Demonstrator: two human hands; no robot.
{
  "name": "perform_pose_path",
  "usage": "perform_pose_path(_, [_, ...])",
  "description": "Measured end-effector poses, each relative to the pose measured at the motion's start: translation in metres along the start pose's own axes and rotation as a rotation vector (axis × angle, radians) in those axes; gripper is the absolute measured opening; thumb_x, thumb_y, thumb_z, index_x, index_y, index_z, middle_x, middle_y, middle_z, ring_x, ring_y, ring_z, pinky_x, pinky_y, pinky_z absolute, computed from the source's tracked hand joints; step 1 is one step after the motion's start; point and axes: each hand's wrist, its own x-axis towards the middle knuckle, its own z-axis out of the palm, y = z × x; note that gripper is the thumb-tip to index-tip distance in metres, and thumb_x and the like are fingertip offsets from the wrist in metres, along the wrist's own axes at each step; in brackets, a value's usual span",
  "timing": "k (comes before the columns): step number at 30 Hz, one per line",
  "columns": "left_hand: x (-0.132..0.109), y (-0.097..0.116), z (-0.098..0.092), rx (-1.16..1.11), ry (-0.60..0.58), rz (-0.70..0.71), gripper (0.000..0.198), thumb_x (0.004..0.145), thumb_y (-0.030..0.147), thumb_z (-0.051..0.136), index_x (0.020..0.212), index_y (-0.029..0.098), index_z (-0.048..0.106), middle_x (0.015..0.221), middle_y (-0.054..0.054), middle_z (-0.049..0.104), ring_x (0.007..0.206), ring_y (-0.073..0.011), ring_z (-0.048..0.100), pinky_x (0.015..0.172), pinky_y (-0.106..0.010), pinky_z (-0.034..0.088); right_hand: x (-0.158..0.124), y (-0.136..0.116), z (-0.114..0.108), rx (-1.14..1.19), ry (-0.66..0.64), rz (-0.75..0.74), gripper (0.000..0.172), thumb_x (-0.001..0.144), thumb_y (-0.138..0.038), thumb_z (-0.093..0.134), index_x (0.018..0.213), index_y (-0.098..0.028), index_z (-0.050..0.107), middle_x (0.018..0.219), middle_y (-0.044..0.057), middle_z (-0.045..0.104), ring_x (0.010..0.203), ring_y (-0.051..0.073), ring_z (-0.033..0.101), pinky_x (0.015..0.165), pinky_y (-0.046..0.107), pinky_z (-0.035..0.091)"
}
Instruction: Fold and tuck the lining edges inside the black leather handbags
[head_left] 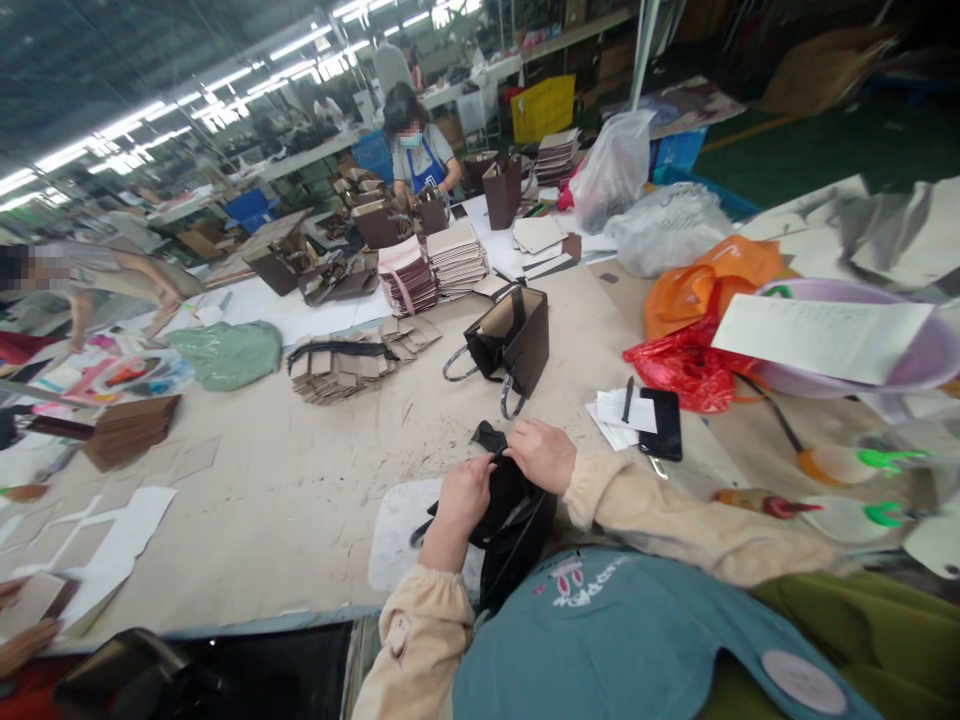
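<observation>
Close to my body, a black handbag (517, 525) rests at the table's front edge, partly over a white board (390, 540). My left hand (463, 497) pinches the bag's upper edge, with fingers closed. Right beside it, my right hand (541, 455) grips the same edge, also closed. A flap of black material (489, 435) sticks out beyond my fingertips. The lower part of the bag is hidden by my left wrist and apron. Beyond my hands, a dark brown handbag (529, 340) with a light lining and looped handles stands tilted on the table.
Ahead lie bundled beige pieces (341, 370) and stacked panels (457, 258). On the right are a phone (660, 425), papers, a red plastic bag (682, 370), a purple basin (930, 350) and glue bottles (847, 515). A co-worker (424, 150) sits across; another person's hand (26, 640) shows at lower left.
</observation>
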Motion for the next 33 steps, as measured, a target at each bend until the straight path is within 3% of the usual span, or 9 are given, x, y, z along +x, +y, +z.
perform_pose_path(13, [0.001, 0.006, -0.004, 0.049, -0.027, -0.027, 0.026, 0.095, 0.026, 0.039, 0.089, 0.019, 0.063, 0.079, -0.005, 0.068, 0.077, -0.0160, 0.065, 0.068, -0.024, 0.043, -0.002, 0.001, -0.001, -0.001, 0.006, 0.024, 0.017, 0.089, -0.030, 0.052, 0.083, -0.018, 0.062, 0.092, 0.007, 0.059, 0.089, 0.019, 0.053, 0.063, 0.028, 0.038])
perform_pose_path(23, [0.006, 0.022, -0.007, 0.127, -0.044, -0.121, 0.028, 0.095, 0.033, 0.036, 0.086, 0.021, 0.060, 0.072, -0.004, 0.068, 0.068, -0.0176, 0.065, 0.057, -0.025, 0.035, -0.003, 0.003, -0.004, 0.003, 0.001, 0.019, 0.021, 0.088, -0.033, 0.053, 0.081, -0.016, 0.065, 0.088, 0.008, 0.061, 0.087, 0.019, 0.055, 0.065, 0.027, 0.040])
perform_pose_path(33, [0.006, 0.020, -0.003, 0.158, -0.026, -0.189, 0.029, 0.096, 0.031, 0.035, 0.085, 0.020, 0.059, 0.075, -0.005, 0.069, 0.071, -0.0178, 0.065, 0.058, -0.025, 0.034, -0.007, 0.008, -0.016, 0.028, 0.012, -0.056, 0.024, 0.081, -0.040, 0.062, 0.078, -0.016, 0.067, 0.084, 0.007, 0.062, 0.085, 0.019, 0.055, 0.067, 0.028, 0.040])
